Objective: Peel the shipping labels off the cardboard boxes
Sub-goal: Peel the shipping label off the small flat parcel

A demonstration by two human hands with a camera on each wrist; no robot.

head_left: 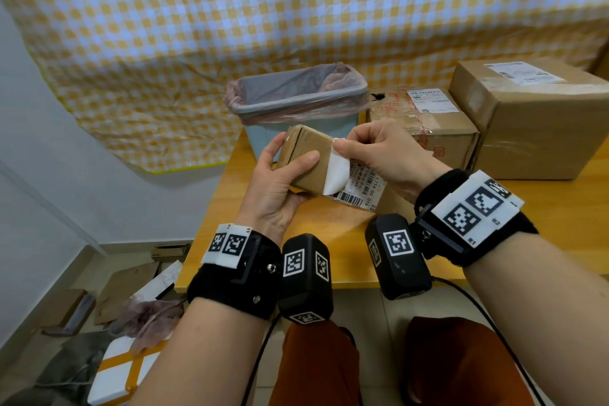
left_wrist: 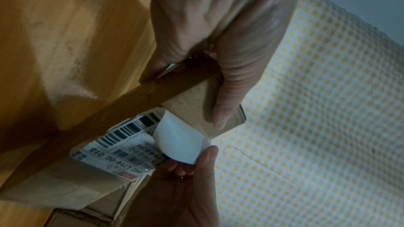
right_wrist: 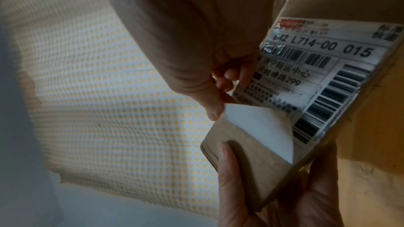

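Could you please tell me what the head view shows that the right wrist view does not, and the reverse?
Only the head view shows the lined bin, two larger boxes on the table with labels still on, and both wrist bands. Only the right wrist view makes the label's print readable, such as "L714-00 015". Both show the left hand holding the small box while the right hand keeps a pinch grip on the half-peeled shipping label, its white back curled over.

Brown small box (head_left: 304,158) bears a white shipping label (head_left: 354,186) with black barcodes. At 12 o'clock, a yellow-and-white checked cloth (head_left: 230,10); pale blue bin (head_left: 263,138), pink liner (head_left: 296,102). Honey-yellow surface (head_left: 250,224).
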